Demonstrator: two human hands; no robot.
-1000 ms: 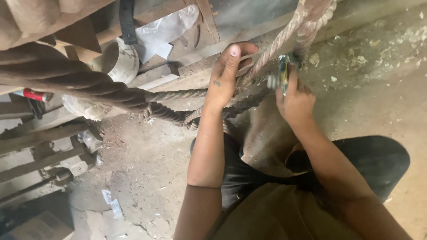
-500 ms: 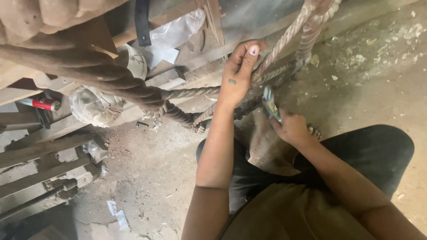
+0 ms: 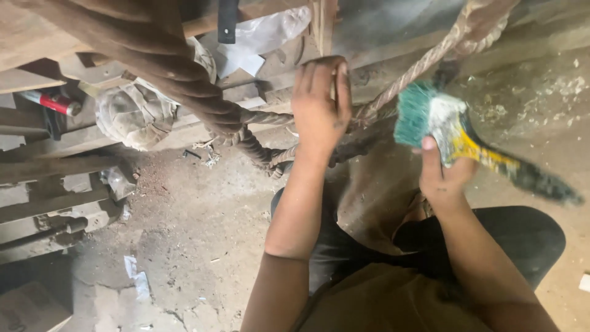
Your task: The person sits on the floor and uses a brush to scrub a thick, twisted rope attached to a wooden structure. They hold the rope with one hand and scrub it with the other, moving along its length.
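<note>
Two bare arms are seen above a dusty concrete floor (image 3: 184, 246). At centre right, a paintbrush (image 3: 455, 135) is gripped by the right hand (image 3: 444, 175); a rope (image 3: 424, 64) is clasped by the left hand (image 3: 319, 110). Wooden planks (image 3: 49, 166) are stacked at upper left.
</note>
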